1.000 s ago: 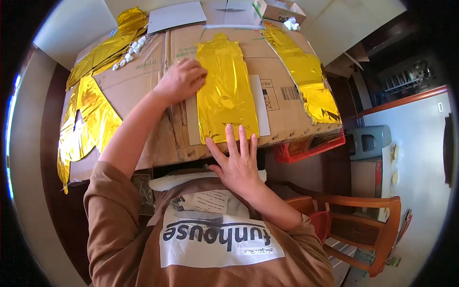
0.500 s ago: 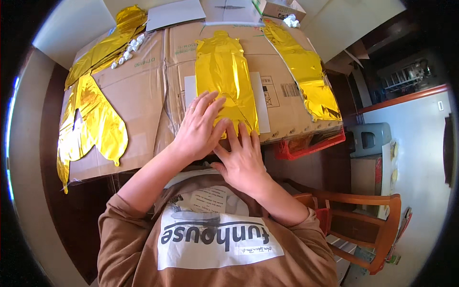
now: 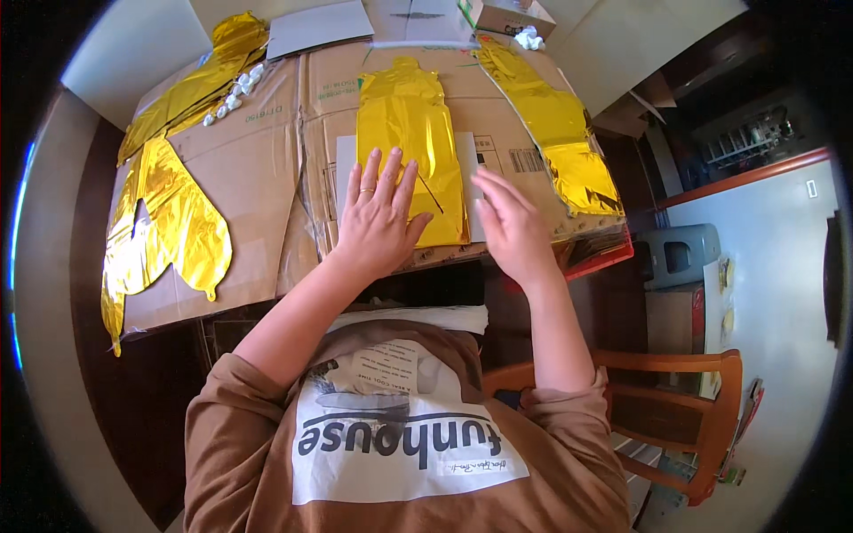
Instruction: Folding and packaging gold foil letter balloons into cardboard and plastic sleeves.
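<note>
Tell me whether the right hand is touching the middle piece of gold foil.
Apart: the head view shows a narrow strip of white card between the right hand and the middle piece of gold foil.

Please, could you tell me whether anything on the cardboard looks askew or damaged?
The lower-left gold foil looks askew: its tip overhangs the cardboard. The middle gold foil shows a dark line near the left hand; cut, crease or reflection, I cannot tell.

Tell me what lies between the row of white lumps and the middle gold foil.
In the head view, only brown cardboard lies between the white lumps and the middle gold foil, creased and marked with green print.
</note>
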Available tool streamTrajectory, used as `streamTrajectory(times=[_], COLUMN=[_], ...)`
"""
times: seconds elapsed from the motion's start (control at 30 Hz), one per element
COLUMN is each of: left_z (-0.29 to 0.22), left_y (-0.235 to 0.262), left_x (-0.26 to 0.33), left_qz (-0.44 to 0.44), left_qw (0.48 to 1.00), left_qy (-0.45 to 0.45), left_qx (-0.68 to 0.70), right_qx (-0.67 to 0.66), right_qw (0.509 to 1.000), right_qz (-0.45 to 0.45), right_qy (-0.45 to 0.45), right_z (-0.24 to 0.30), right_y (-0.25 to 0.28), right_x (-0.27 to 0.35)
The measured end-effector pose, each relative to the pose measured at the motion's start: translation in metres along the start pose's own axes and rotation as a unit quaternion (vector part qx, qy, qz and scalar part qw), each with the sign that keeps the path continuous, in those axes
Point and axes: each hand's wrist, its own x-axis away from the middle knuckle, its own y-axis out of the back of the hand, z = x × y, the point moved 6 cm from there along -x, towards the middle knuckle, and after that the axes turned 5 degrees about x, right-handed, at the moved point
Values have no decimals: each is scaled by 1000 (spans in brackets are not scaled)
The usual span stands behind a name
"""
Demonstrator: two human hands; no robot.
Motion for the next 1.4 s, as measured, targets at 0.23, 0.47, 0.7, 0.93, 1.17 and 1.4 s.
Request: streamTrajectory(times=[0.23, 0.47, 0.7, 0.93, 1.17, 1.4], left_z=[6, 8, 7, 9, -24, -7], left_y=[-11, -11, -10, -6, 26, -10], left_x=[0, 2, 0, 4, -2, 2], left_qz=[17, 57, 48, 7, -27, 30], left_qw=[1000, 997, 998, 1000, 999, 998], left_qy=[11, 31, 29, 29, 0, 47], left_qx=[-13, -34, -20, 6, 25, 4], right_qx=[225, 274, 273, 149, 234, 120], right_qw=[963, 941, 951, 986, 969, 991], right_qz=[113, 196, 142, 45, 23, -67], right_qy=[93, 35, -7, 53, 71, -5], right_z=[-21, -46, -67, -11, -7, -12], right_y=[-61, -54, -46, -31, -43, -19], right_x=[-22, -62, -101, -25, 2, 9])
